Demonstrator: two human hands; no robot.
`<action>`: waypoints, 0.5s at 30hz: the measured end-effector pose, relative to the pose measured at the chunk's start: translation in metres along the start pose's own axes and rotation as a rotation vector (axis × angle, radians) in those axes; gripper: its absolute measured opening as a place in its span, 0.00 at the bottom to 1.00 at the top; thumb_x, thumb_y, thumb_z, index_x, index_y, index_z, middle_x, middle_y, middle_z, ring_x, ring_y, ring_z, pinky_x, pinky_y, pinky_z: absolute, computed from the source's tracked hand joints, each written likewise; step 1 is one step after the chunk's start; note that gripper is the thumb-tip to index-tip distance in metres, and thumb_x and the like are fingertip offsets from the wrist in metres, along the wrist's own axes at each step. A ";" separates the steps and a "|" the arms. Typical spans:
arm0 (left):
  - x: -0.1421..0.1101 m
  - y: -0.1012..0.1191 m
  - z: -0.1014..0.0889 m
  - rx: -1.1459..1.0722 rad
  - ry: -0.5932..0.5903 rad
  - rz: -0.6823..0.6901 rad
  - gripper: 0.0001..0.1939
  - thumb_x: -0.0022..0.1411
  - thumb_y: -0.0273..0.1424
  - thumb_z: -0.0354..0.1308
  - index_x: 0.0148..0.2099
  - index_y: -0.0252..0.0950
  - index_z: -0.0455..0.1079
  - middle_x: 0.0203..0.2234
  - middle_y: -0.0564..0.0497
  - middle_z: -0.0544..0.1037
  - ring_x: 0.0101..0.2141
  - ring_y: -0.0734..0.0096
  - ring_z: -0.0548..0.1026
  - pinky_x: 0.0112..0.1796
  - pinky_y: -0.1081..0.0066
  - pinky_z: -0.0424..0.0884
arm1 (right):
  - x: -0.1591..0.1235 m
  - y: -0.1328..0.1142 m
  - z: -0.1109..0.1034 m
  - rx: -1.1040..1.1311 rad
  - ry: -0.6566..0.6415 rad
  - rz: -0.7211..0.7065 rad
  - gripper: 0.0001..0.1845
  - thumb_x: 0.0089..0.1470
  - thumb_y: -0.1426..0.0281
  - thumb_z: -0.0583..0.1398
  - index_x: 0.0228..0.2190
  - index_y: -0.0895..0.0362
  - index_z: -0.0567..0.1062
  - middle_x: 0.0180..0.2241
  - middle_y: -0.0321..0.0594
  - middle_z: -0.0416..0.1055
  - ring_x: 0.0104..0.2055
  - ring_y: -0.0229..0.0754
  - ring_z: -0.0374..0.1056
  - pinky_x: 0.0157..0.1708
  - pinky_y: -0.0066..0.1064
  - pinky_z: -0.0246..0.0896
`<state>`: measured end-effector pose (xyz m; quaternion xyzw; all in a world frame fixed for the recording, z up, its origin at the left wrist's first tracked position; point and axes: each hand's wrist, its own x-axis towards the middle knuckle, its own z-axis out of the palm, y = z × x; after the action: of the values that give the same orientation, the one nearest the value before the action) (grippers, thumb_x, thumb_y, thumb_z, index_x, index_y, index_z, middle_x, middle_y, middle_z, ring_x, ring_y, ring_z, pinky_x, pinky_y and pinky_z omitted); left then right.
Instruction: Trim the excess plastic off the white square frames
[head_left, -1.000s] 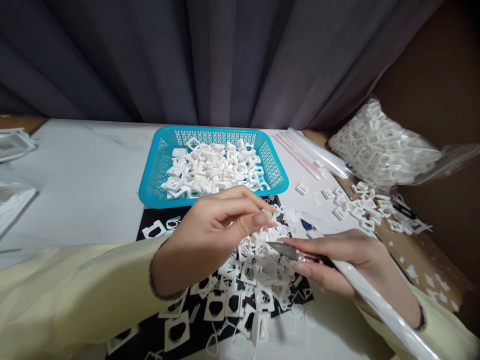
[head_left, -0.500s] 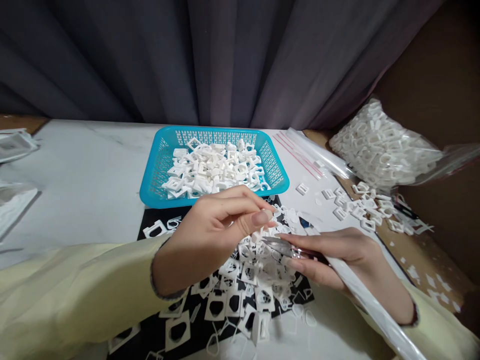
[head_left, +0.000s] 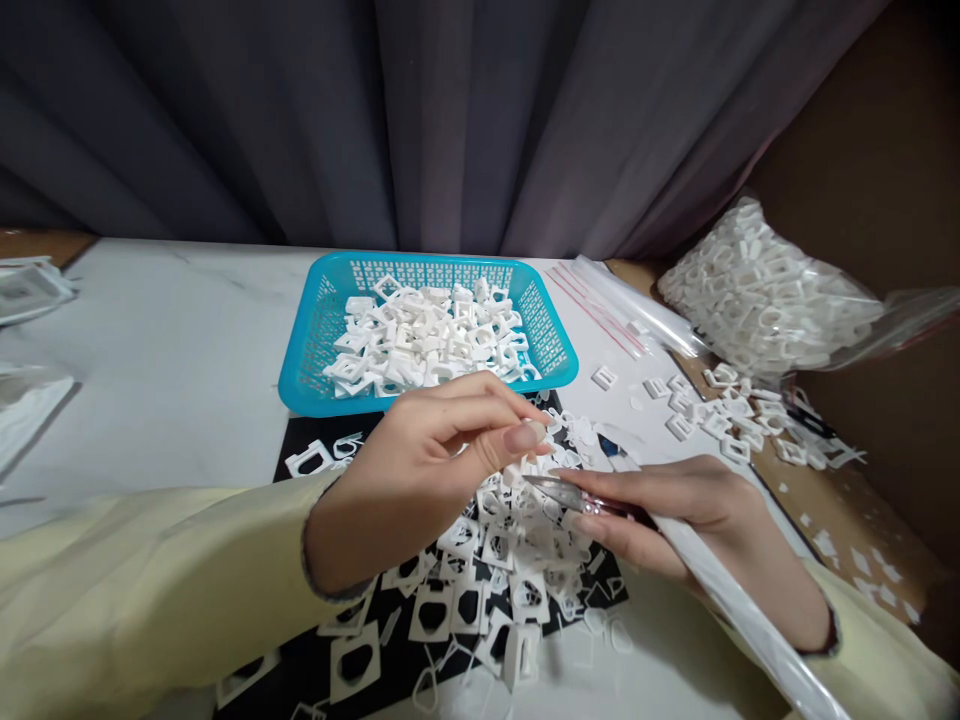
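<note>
My left hand [head_left: 427, 470] is closed in a pinch, thumb against fingers, on a small white plastic piece [head_left: 516, 470] that my fingers mostly hide. Thread snips [head_left: 566, 493] with metal blades and a reddish handle are gripped between the thumb and fingers of my right hand [head_left: 690, 520]. Their tips point left and meet the white piece's edge, just under my left fingertips. Below both hands, a pile of white plastic frames [head_left: 454, 540] and thin trimmings covers a black mat [head_left: 300, 640].
Behind my hands stands a blue basket [head_left: 296, 375] of white parts. To the right are flat zip bags [head_left: 630, 310], loose parts [head_left: 731, 415] and a full clear bag [head_left: 772, 290]. A long white strip [head_left: 742, 610] crosses my right hand. Bags [head_left: 30, 400] lie left.
The snips' blades have come closer together, and my right thumb has moved slightly. My left hand keeps its pinch in the same place.
</note>
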<state>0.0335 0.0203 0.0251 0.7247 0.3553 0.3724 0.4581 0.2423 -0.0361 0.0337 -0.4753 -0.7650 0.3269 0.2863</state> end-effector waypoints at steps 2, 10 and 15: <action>0.000 0.000 0.000 -0.001 0.002 -0.003 0.09 0.60 0.27 0.56 0.30 0.36 0.77 0.32 0.53 0.76 0.35 0.77 0.74 0.38 0.79 0.67 | 0.000 0.000 0.000 0.015 0.019 0.009 0.13 0.51 0.69 0.62 0.40 0.58 0.78 0.19 0.35 0.72 0.17 0.30 0.62 0.19 0.21 0.60; 0.001 0.000 -0.001 -0.011 0.003 0.013 0.09 0.60 0.27 0.56 0.31 0.36 0.77 0.32 0.52 0.77 0.36 0.75 0.74 0.39 0.78 0.68 | -0.003 0.001 -0.001 -0.012 0.009 0.012 0.14 0.51 0.69 0.62 0.41 0.56 0.77 0.19 0.35 0.70 0.17 0.31 0.62 0.20 0.22 0.61; 0.001 0.000 0.000 0.000 -0.001 0.006 0.09 0.60 0.27 0.56 0.30 0.35 0.76 0.33 0.52 0.76 0.35 0.77 0.74 0.38 0.79 0.68 | -0.002 0.002 0.001 -0.007 0.006 -0.006 0.15 0.51 0.70 0.62 0.43 0.56 0.77 0.20 0.34 0.71 0.18 0.30 0.62 0.21 0.20 0.62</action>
<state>0.0340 0.0207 0.0254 0.7260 0.3529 0.3735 0.4571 0.2438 -0.0378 0.0317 -0.4750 -0.7666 0.3222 0.2878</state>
